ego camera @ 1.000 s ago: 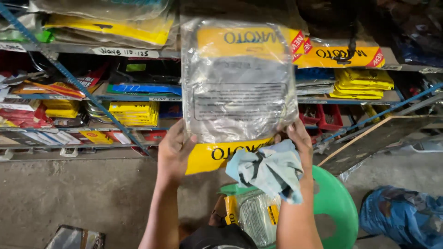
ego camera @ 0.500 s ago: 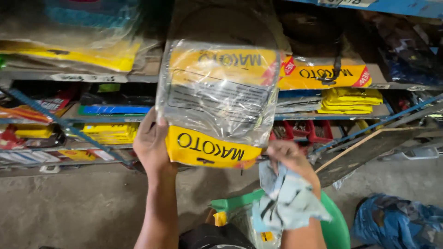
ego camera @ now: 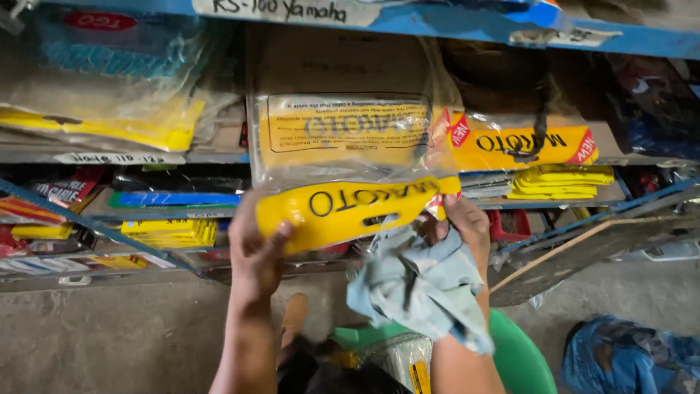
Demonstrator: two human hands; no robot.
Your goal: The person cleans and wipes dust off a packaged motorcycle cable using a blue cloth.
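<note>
Before shelves (ego camera: 131,157), both hands' fingers (ego camera: 281,232) pinch the packet (ego camera: 343,157).

Light blue cloth (ego camera: 419,288) hides right hand (ego camera: 461,225) palm — green basin (ego camera: 519,357), at 5 o'clock, is cut off by frame bottom.

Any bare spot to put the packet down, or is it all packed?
Bare concrete floor runs below the lowest shelf, left of the left hand; another patch lies between the leaning board and the blue bag. Shelves are crammed with yellow packets. The green tub under the right hand and cloth is partly filled.
</note>
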